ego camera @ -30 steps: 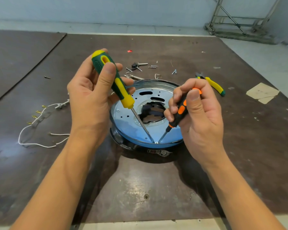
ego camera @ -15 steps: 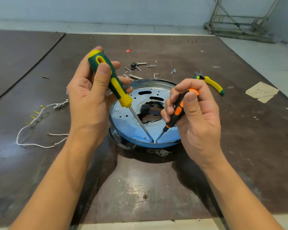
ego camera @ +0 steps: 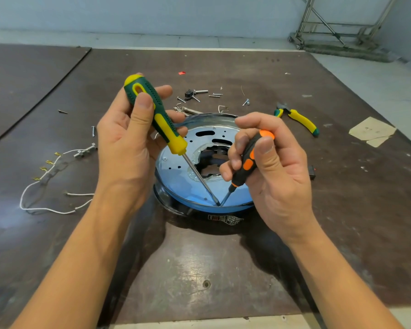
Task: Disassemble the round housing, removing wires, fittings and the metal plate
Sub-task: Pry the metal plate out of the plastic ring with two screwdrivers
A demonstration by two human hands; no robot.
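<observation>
The round housing [ego camera: 163, 197] is seen at the middle of the table [ego camera: 195, 262], its metal plate [ego camera: 183, 184] facing up. A green-and-yellow screwdriver [ego camera: 159, 119] is gripped by curled fingers of the left hand [ego camera: 126, 148], a black-and-orange screwdriver [ego camera: 248, 160] by those of the right hand [ego camera: 278, 176] — both tips are set at the plate's 6 o'clock edge. White wires [ego camera: 80, 194] are laid at 9 o'clock, pliers [ego camera: 301, 121] at 2 o'clock.

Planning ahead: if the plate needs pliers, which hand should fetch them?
Right, probably. The pliers lie on the board beyond the right hand; the left hand is across the housing. It would first have to set down its orange screwdriver.
</observation>
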